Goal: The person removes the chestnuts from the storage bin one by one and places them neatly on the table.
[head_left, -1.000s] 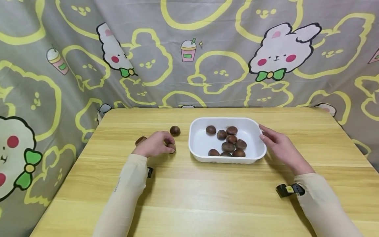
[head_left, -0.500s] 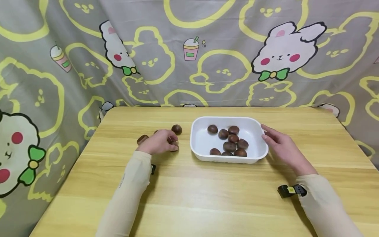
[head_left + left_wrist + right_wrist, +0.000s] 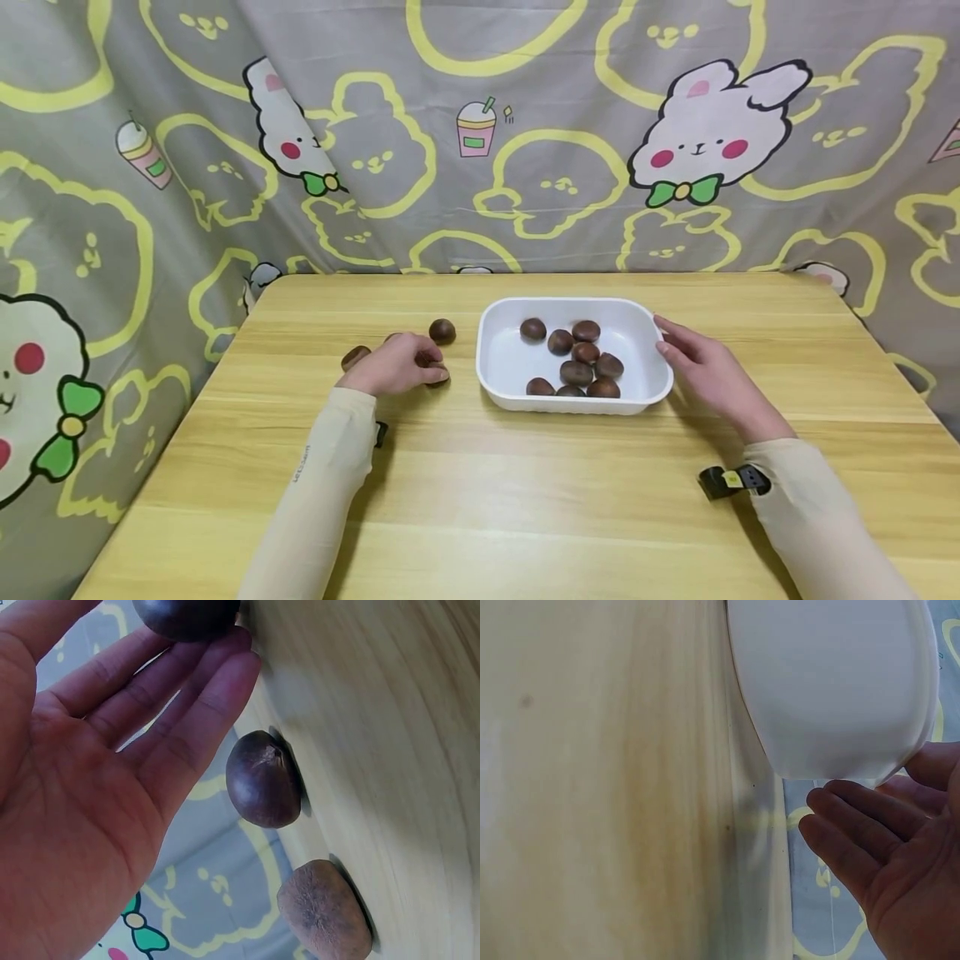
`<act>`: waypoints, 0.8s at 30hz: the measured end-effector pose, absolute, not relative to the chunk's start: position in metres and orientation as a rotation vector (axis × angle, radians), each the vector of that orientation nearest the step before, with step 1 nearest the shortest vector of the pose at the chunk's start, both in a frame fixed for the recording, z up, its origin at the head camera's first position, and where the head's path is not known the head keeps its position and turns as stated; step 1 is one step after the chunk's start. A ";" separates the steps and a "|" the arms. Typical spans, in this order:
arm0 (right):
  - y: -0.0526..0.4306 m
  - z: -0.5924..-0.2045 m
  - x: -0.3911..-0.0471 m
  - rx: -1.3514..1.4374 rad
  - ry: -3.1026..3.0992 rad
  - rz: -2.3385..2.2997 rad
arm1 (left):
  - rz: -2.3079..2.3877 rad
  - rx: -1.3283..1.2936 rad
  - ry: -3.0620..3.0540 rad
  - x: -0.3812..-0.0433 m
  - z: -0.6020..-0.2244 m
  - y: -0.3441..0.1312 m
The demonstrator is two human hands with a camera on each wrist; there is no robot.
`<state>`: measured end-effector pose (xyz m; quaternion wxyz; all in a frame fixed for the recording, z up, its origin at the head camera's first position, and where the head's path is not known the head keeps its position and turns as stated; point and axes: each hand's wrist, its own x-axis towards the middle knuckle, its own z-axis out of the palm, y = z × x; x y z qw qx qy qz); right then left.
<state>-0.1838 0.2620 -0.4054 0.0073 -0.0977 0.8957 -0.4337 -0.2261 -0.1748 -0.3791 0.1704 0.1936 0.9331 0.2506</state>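
Note:
My left hand pinches a chestnut between thumb and fingertips, close over the table left of the tray; in the head view the fingers partly cover this nut. Beside the hand lie two more chestnuts, one with its pale rough base facing the left wrist camera. Another chestnut sits just beyond the fingertips. My right hand is at the right end of a white plastic tray, thumb at the rim and fingers fairly straight along the outer wall. Several chestnuts lie inside the tray.
The wooden table runs back to a grey curtain with cartoon prints, which also hangs along the left side. A black camera on a strap sits at my right wrist.
My left fingers have closed in around the chestnut, shifting slightly right. The right hand and the tray stay put; the whole head view swayed a little and came back.

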 end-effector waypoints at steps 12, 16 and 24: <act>0.264 -0.406 -0.183 -0.301 2.801 -1.358 | 0.693 0.509 2.651 -0.226 -0.378 -0.174; 0.265 -0.406 -0.183 -0.305 2.814 -1.356 | 0.699 0.521 2.651 -0.226 -0.377 -0.175; 0.263 -0.407 -0.184 -0.316 2.795 -1.371 | 0.700 0.519 2.685 -0.223 -0.375 -0.181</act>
